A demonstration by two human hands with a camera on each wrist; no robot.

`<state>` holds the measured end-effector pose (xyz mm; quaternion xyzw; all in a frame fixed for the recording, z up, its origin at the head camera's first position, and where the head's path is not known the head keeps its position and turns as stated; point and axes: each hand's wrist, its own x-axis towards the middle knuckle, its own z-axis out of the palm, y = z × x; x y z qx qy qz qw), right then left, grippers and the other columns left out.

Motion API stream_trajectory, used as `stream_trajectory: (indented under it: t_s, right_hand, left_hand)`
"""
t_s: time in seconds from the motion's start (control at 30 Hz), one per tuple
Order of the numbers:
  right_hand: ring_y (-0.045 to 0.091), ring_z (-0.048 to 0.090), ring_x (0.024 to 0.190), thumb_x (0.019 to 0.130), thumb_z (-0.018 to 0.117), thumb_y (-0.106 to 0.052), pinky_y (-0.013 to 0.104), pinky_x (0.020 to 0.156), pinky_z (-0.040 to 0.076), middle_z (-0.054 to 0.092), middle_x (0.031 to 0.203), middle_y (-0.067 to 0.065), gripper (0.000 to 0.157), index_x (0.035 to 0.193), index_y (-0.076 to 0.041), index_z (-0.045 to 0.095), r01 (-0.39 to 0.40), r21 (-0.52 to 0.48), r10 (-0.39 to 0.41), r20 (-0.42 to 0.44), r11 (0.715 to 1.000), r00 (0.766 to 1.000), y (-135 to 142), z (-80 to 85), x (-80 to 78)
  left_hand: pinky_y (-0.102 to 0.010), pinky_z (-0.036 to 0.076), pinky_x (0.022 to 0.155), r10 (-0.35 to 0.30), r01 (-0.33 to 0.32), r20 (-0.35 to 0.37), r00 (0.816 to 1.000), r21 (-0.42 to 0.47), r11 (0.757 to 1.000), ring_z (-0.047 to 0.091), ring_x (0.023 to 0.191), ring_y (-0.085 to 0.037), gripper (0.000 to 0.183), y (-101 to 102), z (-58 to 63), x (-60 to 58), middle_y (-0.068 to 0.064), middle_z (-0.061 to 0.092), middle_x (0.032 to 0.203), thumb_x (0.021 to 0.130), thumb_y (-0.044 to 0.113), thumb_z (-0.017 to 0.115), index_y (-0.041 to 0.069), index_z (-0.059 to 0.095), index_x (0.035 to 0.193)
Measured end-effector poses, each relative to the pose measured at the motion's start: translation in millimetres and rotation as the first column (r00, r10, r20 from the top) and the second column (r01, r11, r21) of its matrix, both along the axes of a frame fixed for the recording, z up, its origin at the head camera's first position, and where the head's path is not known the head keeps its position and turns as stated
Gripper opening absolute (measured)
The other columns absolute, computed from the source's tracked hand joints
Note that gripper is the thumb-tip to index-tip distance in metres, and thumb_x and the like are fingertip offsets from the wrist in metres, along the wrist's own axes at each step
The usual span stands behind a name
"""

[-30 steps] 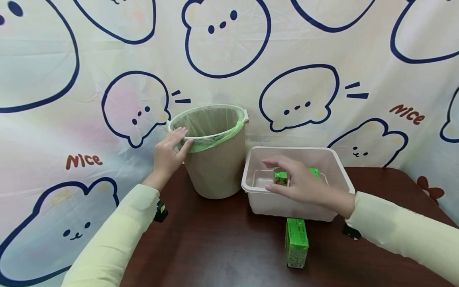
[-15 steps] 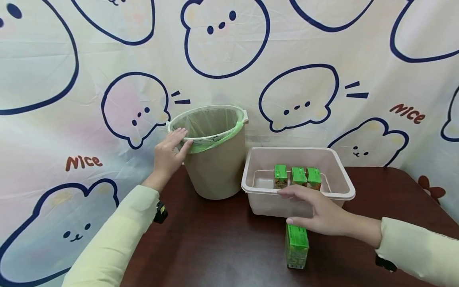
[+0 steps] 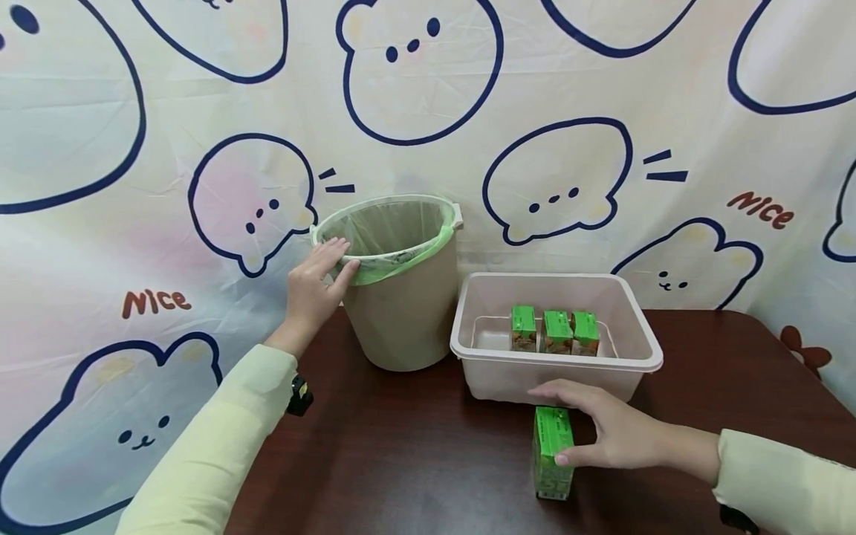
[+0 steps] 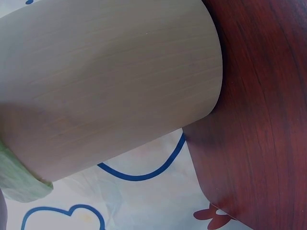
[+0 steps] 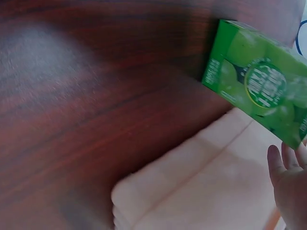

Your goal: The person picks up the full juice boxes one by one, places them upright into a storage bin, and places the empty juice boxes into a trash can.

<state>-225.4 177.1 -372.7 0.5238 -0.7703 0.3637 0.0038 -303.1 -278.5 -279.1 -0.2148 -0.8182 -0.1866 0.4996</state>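
A green printed carton [image 3: 553, 453] with a round logo stands upright on the table. My right hand [image 3: 618, 427] is spread around its upper part, with the fingers on the far side and the thumb by the near right edge. In the right wrist view the fingertips [image 5: 274, 155] lie close to the carton [image 5: 261, 81]; firm contact cannot be made out. My left hand [image 3: 316, 290] rests with extended fingers on the rim of a beige trash can [image 3: 404, 319] lined with a green bag [image 3: 381, 271]. Only the can's side [image 4: 115, 81] and bag edge show in the left wrist view.
A pale plastic bin [image 3: 481, 375] stands right of the trash can, with several small green-topped cartons [image 3: 557, 331] inside. The dark wooden table [image 3: 394, 453] reaches back to a patterned cloth [image 3: 414, 96].
My right hand has moved from over the pale bin down toward the near right, to the green carton. My left hand has stayed on the trash can's rim.
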Motion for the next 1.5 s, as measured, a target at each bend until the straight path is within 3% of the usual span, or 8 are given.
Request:
stream_trajectory:
  t_s: [0.5, 0.83, 1.07, 1.5]
  right_hand:
    - [0.015, 0.048, 0.125, 0.083, 0.078, -0.036, 0.027, 0.1, 0.041, 0.049, 0.14, -0.005, 0.074, 0.146, -0.023, 0.041, 0.041, 0.051, -0.045, 0.074, 0.998, 0.996, 3.8, -23.2, 2.6]
    - [0.014, 0.049, 0.123, 0.081, 0.08, -0.035, 0.026, 0.099, 0.042, 0.051, 0.138, -0.006, 0.074, 0.144, -0.023, 0.043, 0.066, 0.033, -0.067, 0.035, 0.997, 0.997, 1.9, -26.2, 4.7]
    - [0.014, 0.05, 0.122, 0.081, 0.08, -0.037, 0.028, 0.098, 0.043, 0.051, 0.137, -0.007, 0.074, 0.144, -0.024, 0.044, 0.082, 0.043, -0.083, 0.029, 0.996, 0.996, 0.2, -25.0, 5.3]
    - [0.016, 0.052, 0.121, 0.084, 0.078, -0.033, 0.031, 0.097, 0.046, 0.052, 0.137, -0.005, 0.072, 0.145, -0.022, 0.042, 0.011, -0.004, -0.01, 0.059, 1.0, 0.998, -10.9, -6.2, 2.0]
  left_hand:
    - [-0.041, 0.04, 0.106, 0.006, -0.006, -0.004, 1.0, 0.002, 1.0, 0.06, 0.115, -0.029, 0.037, 0.3, 1.4, -2.2, -0.016, 0.066, 0.119, 0.088, 0.02, 0.072, 0.0, 0.069, 0.118]
    - [-0.042, 0.039, 0.106, 0.0, 0.0, -0.006, 1.0, -0.002, 1.0, 0.061, 0.114, -0.03, 0.036, 1.7, 2.1, -0.8, -0.017, 0.066, 0.118, 0.088, 0.019, 0.072, 0.0, 0.069, 0.119]
    - [-0.044, 0.04, 0.106, -0.004, 0.004, -0.004, 1.0, 0.001, 1.0, 0.061, 0.115, -0.03, 0.036, 1.2, 0.5, -1.3, -0.016, 0.066, 0.119, 0.088, 0.018, 0.072, 0.0, 0.069, 0.119]
    - [-0.041, 0.038, 0.107, -0.005, 0.005, 0.014, 1.0, 0.005, 1.0, 0.06, 0.116, -0.029, 0.036, 0.5, 0.5, 0.9, -0.016, 0.066, 0.119, 0.089, 0.019, 0.072, 0.001, 0.068, 0.12]
